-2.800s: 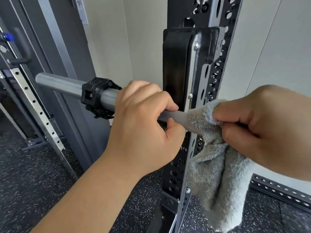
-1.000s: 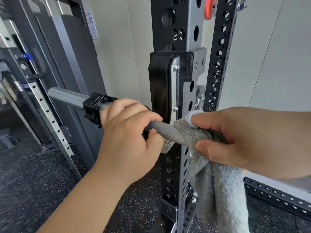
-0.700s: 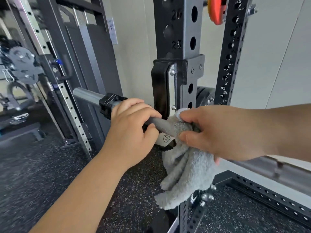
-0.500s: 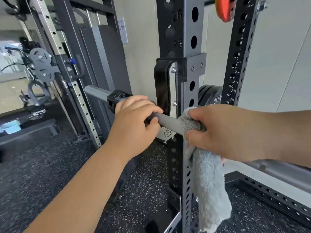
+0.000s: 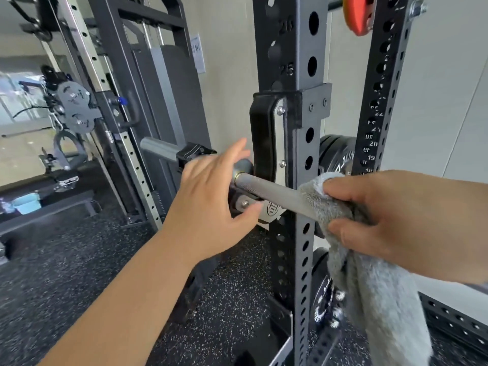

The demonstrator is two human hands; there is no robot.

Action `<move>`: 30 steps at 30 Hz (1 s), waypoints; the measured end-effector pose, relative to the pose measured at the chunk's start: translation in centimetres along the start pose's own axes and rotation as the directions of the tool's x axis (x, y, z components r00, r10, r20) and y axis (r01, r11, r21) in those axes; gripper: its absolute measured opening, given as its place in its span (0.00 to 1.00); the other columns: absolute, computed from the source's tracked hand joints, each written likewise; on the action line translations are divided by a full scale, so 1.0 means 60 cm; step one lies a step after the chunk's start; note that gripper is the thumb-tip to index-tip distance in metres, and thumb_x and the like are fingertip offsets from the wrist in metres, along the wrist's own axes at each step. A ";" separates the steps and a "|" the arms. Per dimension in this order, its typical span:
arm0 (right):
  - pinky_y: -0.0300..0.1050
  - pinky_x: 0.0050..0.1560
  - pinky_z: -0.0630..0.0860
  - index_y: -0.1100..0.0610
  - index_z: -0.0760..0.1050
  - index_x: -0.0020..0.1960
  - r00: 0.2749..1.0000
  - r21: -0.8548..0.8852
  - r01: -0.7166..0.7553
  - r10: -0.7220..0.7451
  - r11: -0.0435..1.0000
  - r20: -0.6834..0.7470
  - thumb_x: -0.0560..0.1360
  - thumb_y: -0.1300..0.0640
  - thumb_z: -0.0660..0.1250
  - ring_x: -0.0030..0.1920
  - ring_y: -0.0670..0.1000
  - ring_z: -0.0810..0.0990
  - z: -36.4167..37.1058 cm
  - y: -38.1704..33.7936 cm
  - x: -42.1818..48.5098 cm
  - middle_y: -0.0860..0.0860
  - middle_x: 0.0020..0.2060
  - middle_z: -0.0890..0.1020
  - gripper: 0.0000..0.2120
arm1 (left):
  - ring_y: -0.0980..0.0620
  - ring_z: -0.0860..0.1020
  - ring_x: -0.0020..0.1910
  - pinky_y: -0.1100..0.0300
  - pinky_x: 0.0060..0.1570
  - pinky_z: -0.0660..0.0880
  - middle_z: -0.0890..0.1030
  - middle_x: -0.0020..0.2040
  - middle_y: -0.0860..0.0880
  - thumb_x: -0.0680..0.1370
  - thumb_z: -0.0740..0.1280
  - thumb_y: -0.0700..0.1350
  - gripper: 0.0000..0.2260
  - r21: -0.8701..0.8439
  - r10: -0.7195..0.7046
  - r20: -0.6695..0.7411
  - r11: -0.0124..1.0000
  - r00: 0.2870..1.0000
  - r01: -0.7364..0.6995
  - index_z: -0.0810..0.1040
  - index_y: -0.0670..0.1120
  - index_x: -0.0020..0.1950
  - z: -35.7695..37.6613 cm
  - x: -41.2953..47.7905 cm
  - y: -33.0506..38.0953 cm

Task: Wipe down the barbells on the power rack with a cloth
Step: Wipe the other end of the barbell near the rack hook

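A steel barbell (image 5: 274, 191) lies across the black J-hook (image 5: 264, 133) of the power rack upright (image 5: 293, 48). Its sleeve (image 5: 158, 147) sticks out to the left with a black collar (image 5: 192, 154) clamped on it. My right hand (image 5: 396, 223) grips a grey fluffy cloth (image 5: 375, 286) wrapped round the bar's shaft just right of the upright; the cloth's tail hangs down. My left hand (image 5: 211, 196) hovers in front of the bar's shoulder with its fingers spread and holds nothing.
A second perforated black upright (image 5: 380, 88) stands behind, with black weight plates (image 5: 335, 154) and an orange plate (image 5: 359, 14) near it. A cable machine (image 5: 74, 107) and a bench (image 5: 47, 202) stand at the left on speckled rubber floor (image 5: 66, 260).
My left hand has let go of the bar and opened its fingers. My right hand with the cloth has slid rightward along the shaft, away from the J-hook.
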State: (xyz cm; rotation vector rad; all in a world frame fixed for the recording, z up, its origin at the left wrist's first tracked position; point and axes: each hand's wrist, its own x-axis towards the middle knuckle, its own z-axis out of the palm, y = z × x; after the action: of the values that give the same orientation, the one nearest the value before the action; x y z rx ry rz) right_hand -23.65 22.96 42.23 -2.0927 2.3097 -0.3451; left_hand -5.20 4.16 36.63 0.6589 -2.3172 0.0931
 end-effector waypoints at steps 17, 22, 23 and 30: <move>0.38 0.26 0.66 0.42 0.65 0.54 0.993 -0.316 0.110 -0.118 0.942 -0.006 0.80 0.44 0.59 0.29 0.44 0.70 0.034 -0.076 0.151 0.46 0.32 0.73 0.05 | 0.55 0.69 0.71 0.59 0.73 0.63 0.74 0.66 0.58 0.70 0.70 0.59 0.42 -0.466 0.063 -0.068 0.880 0.996 -0.087 0.61 0.47 0.81 0.052 0.031 -0.069; 0.37 0.29 0.69 0.37 0.59 0.46 0.997 -0.319 0.069 -0.078 0.945 -0.014 0.78 0.42 0.51 0.30 0.43 0.72 0.034 -0.086 0.136 0.46 0.32 0.72 0.03 | 0.57 0.69 0.75 0.51 0.75 0.64 0.73 0.73 0.56 0.79 0.41 0.73 0.40 -0.421 0.132 -0.044 0.896 0.990 -0.138 0.65 0.49 0.81 0.025 0.054 -0.142; 0.39 0.30 0.71 0.37 0.57 0.45 0.998 -0.322 0.054 -0.059 0.945 -0.006 0.76 0.42 0.49 0.32 0.43 0.73 0.034 -0.089 0.134 0.46 0.33 0.72 0.01 | 0.61 0.70 0.72 0.53 0.74 0.63 0.75 0.71 0.56 0.82 0.39 0.69 0.37 -0.374 0.128 -0.047 0.917 0.991 -0.136 0.71 0.50 0.77 0.023 0.062 -0.156; 0.39 0.25 0.58 0.43 0.61 0.45 0.991 -0.346 -0.022 -0.026 0.938 -0.133 0.72 0.42 0.54 0.25 0.42 0.65 0.040 -0.103 0.149 0.47 0.27 0.68 0.06 | 0.49 0.76 0.41 0.51 0.59 0.68 0.79 0.39 0.54 0.86 0.42 0.53 0.28 -0.071 0.169 -0.104 0.982 0.980 -0.177 0.81 0.47 0.48 0.064 0.095 -0.170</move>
State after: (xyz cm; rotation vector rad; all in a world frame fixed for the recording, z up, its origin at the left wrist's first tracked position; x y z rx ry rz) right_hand -18.19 13.25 42.20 -2.2848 2.6134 -0.0841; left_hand -6.14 -8.11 36.36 0.4026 -2.2667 0.1103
